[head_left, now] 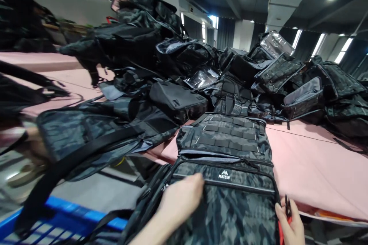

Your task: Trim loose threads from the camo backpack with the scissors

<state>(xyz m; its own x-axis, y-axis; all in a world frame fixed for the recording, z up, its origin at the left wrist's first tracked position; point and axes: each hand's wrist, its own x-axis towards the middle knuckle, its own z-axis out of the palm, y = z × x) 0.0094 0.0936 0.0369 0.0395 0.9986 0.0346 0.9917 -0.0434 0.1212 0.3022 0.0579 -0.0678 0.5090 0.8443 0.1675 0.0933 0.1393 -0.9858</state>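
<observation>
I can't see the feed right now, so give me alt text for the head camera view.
A person's left hand rests on a dark camouflage backpack lying at the near edge of a pink table, while the right hand at the bag's side holds small black and red snips. Behind, a heap of similar bags covers the table; a blue crate sits lower left.

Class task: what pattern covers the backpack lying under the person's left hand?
The backpack has a dark grey-and-black camouflage pattern, clearest in the head view.

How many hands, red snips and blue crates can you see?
Bare hands: 2, left hand on the dark camouflage fabric backpack, right hand at its edge
Small red-handled snips: 1
Blue plastic crate: 1
Total: 4
</observation>
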